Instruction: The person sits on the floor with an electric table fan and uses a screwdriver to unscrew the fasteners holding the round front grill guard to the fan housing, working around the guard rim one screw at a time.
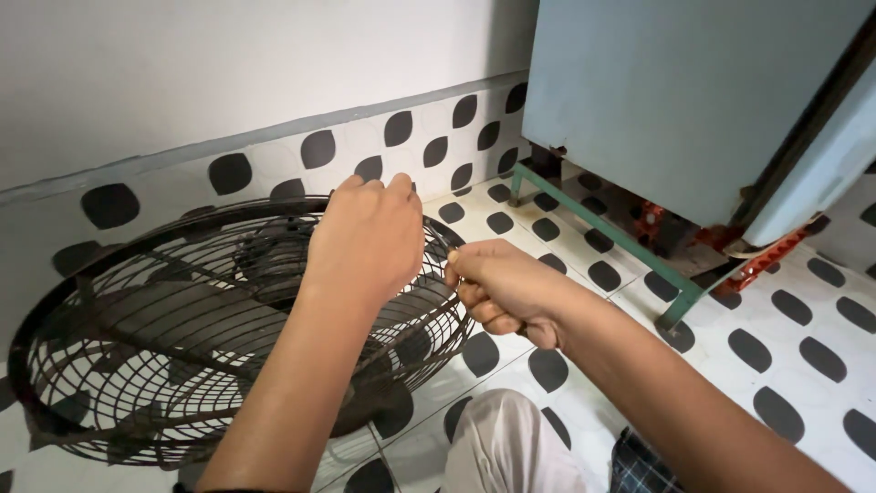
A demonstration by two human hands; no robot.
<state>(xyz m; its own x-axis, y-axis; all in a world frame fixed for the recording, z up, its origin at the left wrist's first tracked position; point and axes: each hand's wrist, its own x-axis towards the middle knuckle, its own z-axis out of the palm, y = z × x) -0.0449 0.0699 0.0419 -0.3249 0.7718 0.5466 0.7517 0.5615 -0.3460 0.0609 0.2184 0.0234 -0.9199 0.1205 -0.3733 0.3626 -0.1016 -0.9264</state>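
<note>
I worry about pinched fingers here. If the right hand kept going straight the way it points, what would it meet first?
Probably the rim of the wire fan guard: the right hand points left at it, pinched right at its edge beside the left hand. Depth is uncertain.

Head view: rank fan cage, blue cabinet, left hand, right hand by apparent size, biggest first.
1. Fan cage, widest span in the picture.
2. Blue cabinet, cut off by the frame, so it may really be larger.
3. Left hand and right hand: look about alike, not ranked.
</note>
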